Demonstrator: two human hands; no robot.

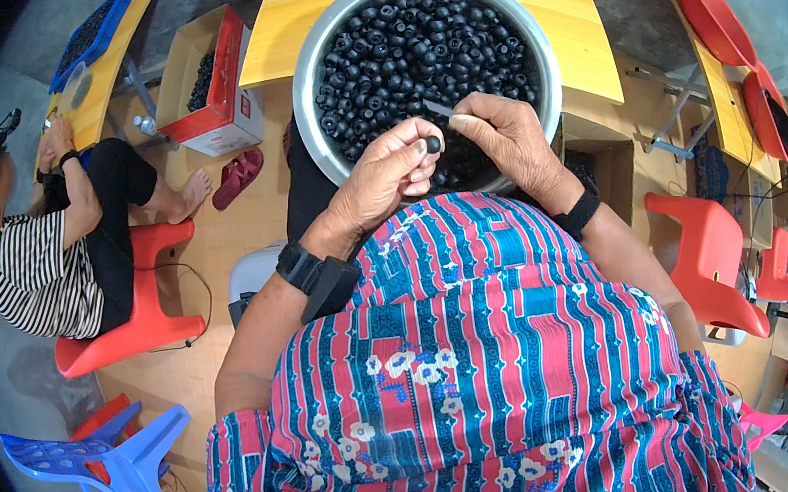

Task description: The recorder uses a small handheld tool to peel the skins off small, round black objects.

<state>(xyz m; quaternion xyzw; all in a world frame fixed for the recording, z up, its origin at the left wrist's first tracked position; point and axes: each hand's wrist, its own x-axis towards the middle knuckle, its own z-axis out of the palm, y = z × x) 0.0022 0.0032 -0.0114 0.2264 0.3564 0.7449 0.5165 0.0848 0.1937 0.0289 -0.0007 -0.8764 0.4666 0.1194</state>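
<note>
My left hand (pixel 387 170) is closed, with a small round black piece (pixel 433 144) pinched between thumb and fingertips. Opposite it, my right hand (pixel 507 137) grips a thin, pale blade (pixel 438 108) whose tip points left, just above the piece and apart from it. Both hands are over the near part of a wide metal basin (pixel 544 50). Many similar black pieces (pixel 408 38) fill it, some showing a round hollow end. The blade's handle, if any, is hidden in my fingers.
The basin stands by a yellow table (pixel 573 17). At left, a person (pixel 42 260) sits on a red chair (pixel 133 327) near a carton (pixel 221 115) of black pieces. A blue chair (pixel 126 466) stands lower left. Right are a red chair (pixel 705 257) and red basins (pixel 718 14).
</note>
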